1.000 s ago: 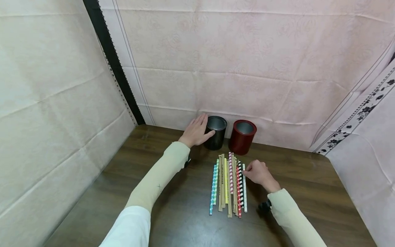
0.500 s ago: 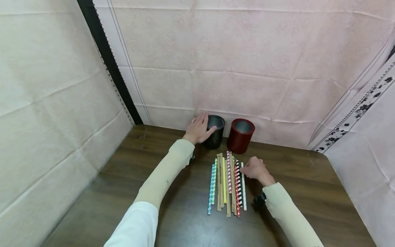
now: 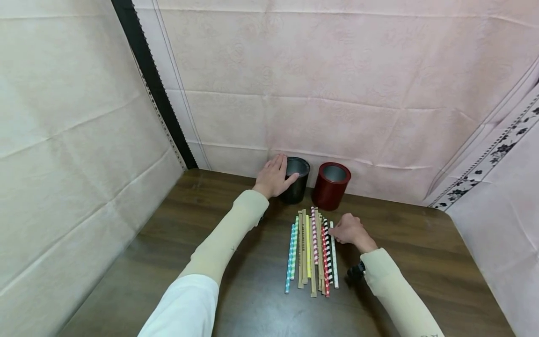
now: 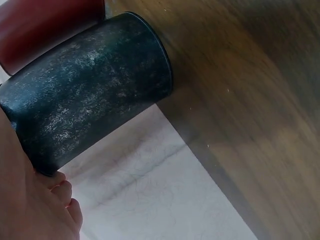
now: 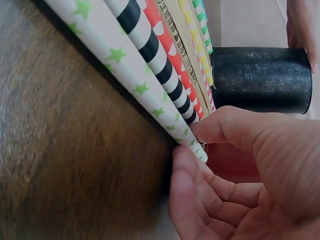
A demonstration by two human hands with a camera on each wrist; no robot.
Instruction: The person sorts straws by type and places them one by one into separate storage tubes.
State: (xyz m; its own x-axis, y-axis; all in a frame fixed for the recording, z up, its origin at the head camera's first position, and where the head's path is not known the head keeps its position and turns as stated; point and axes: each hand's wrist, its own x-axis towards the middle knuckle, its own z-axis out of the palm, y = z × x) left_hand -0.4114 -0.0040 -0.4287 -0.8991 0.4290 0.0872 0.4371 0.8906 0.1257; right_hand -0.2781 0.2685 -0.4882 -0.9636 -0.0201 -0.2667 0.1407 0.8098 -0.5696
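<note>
My left hand [image 3: 272,178] lies with straight fingers along the left side of a black cylindrical can [image 3: 296,191], its thumb across the front near the rim. At the right edge of a row of paper straws, my right hand [image 3: 350,231] pinches the far end of a white straw with green stars [image 5: 135,82] between thumb and index finger. Beside that straw lie a black-and-white striped straw [image 5: 150,52] and a red straw with white hearts [image 5: 172,57]. Further left are brown paper-wrapped sticks [image 3: 304,248], a yellow straw [image 3: 309,245] and a blue straw [image 3: 290,257].
A red can [image 3: 331,189] stands right of the black one, both upright near the pale cloth backdrop [image 3: 328,84]. Cloth also hangs at the left and right of the brown wooden table [image 3: 236,299].
My left hand has shifted slightly right, further over the front of the black can. My right hand has moved slightly up and left at the white straw's far end.
</note>
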